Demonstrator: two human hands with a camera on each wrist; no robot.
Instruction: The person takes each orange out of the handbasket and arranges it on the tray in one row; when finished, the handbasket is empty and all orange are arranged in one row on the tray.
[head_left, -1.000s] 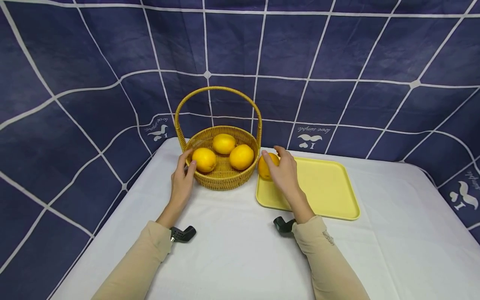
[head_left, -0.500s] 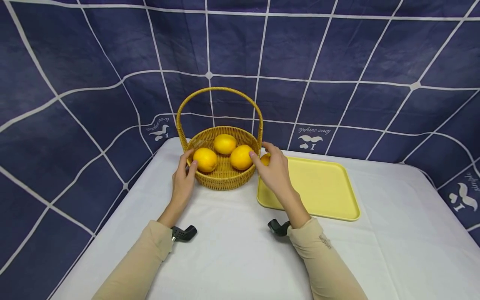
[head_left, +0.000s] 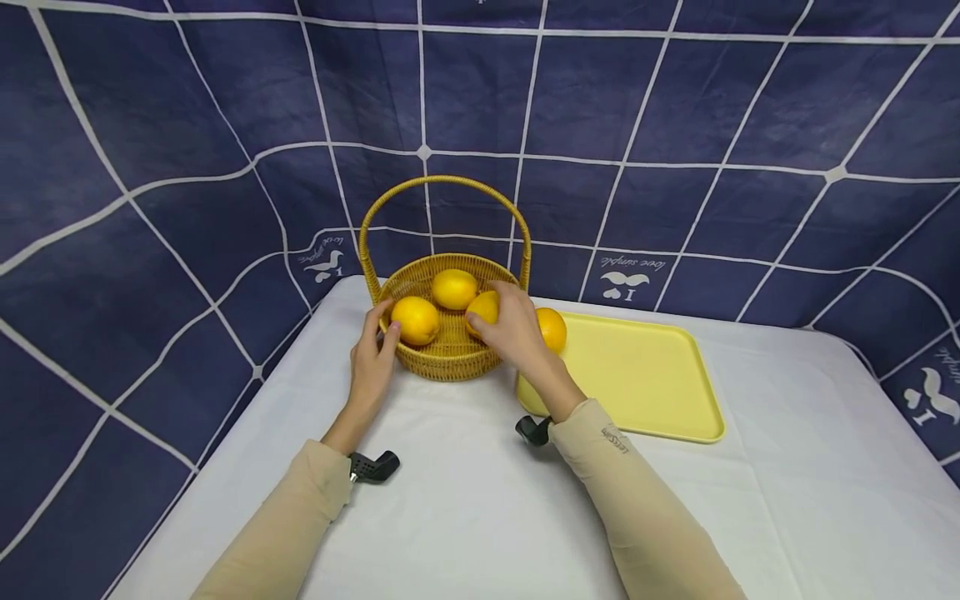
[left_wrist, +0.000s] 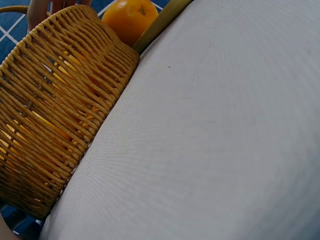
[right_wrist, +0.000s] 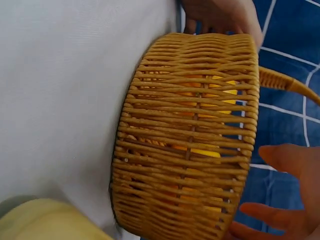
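Observation:
A round wicker basket (head_left: 444, 367) with a tall arched handle stands on the white cloth, holding three yellow-orange fruits. My left hand (head_left: 369, 362) holds the basket's left side, thumb at the front rim, close to the left orange (head_left: 415, 322). Reaching over the right rim, my right hand (head_left: 519, 332) has its thumb and fingers around the orange (head_left: 480, 312) on that side, partly covering it. The back fruit (head_left: 453, 289) lies untouched. In the right wrist view, the right hand's fingers (right_wrist: 272, 215) curve in over the basket's rim.
A yellow rectangular tray (head_left: 637, 375) lies right of the basket, with another orange (head_left: 552, 330) at its back left corner, just beyond my right hand. A dark blue cloth (head_left: 675, 108) with white lines hangs behind the table (head_left: 465, 508).
My right hand has let go of the orange on the tray and moved left over the basket rim, onto the right-hand orange inside. My left hand has stayed at the basket.

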